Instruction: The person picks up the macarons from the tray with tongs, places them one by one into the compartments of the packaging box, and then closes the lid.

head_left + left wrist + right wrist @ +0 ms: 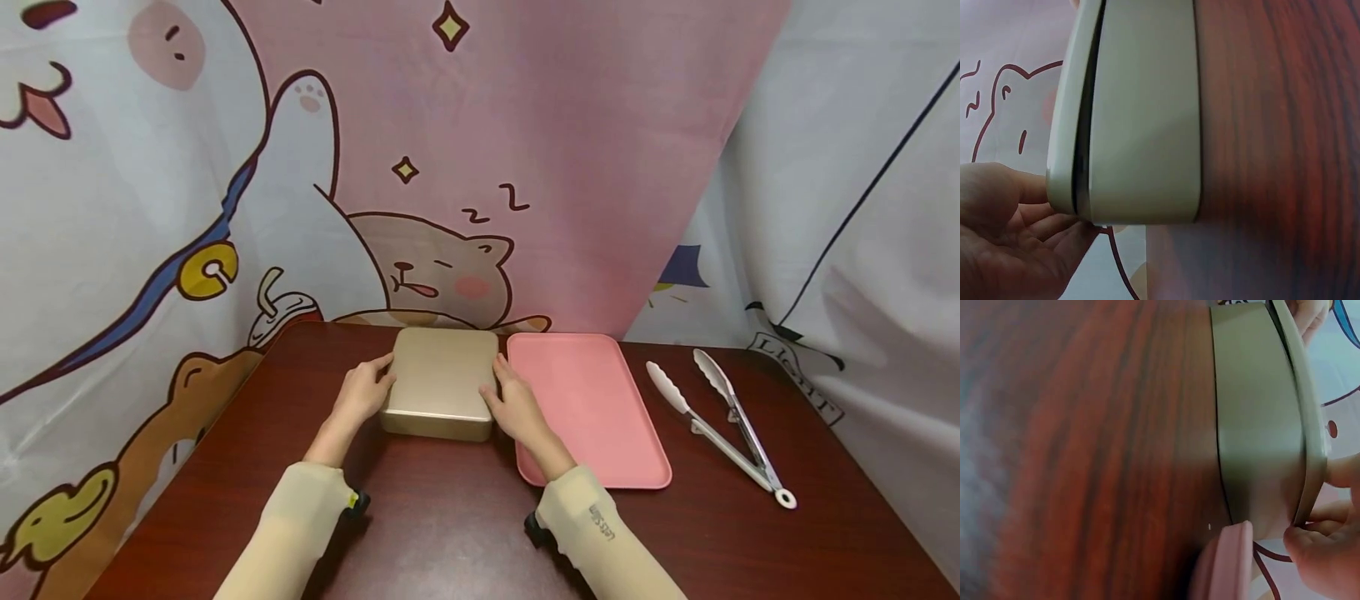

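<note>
A gold-beige rectangular tin stands on the table, with its matching lid on top. In the left wrist view a dark gap runs between the lid and the tin's side wall, wider toward the upper end. My left hand holds the lid's left edge, thumb on the top and fingers curled at the side. On the opposite edge my right hand grips the lid the same way; the right wrist view shows its thumb and fingers at the rim.
A pink tray lies close along the tin's right side, partly under my right hand. Farther right, tongs with white scalloped tips lie spread apart on the dark red wood table. A cartoon-print cloth hangs behind the table.
</note>
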A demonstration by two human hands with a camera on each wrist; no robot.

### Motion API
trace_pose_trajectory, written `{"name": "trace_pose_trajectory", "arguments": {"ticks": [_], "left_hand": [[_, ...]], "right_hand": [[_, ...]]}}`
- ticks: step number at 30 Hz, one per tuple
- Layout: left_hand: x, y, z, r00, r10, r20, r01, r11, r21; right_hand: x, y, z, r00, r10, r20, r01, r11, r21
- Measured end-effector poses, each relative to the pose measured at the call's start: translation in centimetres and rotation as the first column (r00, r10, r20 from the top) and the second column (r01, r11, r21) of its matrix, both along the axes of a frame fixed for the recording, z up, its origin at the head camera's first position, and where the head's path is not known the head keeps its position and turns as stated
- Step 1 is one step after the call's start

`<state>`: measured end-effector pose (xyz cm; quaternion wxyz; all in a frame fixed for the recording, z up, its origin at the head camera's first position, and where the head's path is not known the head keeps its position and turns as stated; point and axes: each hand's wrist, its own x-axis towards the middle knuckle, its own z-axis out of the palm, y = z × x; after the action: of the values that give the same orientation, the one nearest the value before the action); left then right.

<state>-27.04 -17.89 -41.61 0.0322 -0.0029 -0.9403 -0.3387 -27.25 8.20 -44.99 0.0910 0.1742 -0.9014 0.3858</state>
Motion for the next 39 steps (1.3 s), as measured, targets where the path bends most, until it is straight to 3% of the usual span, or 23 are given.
{"name": "trace_pose_trajectory", "arguments": {"ticks": [7, 14, 20, 26, 39], "left_hand": [[-0.4, -0.2, -0.4, 1.0, 0.01, -0.023, -0.01, 1.0, -0.021], [-0.9, -0.2, -0.5, 0.999, -0.014, -0.04, 0.012, 0.999, -0.037], [-0.7, 0.1, -0.6, 1.0, -0.008, -0.012, 0.007, 0.999, -0.05], [-0.8, 0.1, -0.4, 1.0, -0.001, -0.023, 0.0, 0.999, -0.041], [-0.9, -0.3, -1.1, 0.996, -0.048, -0.07, 0.037, 0.989, -0.144]], "right_hand": [[0.1, -0.4, 0.0, 0.999, 0.011, 0.051, -0.014, 0.998, 0.056], [-0.1, 0.0, 0.2, 0.999, 0.024, -0.024, -0.023, 0.999, 0.037], [-0.5, 0.0, 0.5, 0.999, 0.006, 0.054, -0.008, 0.999, 0.034], [-1.1, 0.1, 0.9, 0.998, -0.003, 0.062, -0.001, 0.999, 0.054], [-1.7, 0.1, 1.2, 0.995, 0.047, 0.086, -0.065, 0.974, 0.218]]}}
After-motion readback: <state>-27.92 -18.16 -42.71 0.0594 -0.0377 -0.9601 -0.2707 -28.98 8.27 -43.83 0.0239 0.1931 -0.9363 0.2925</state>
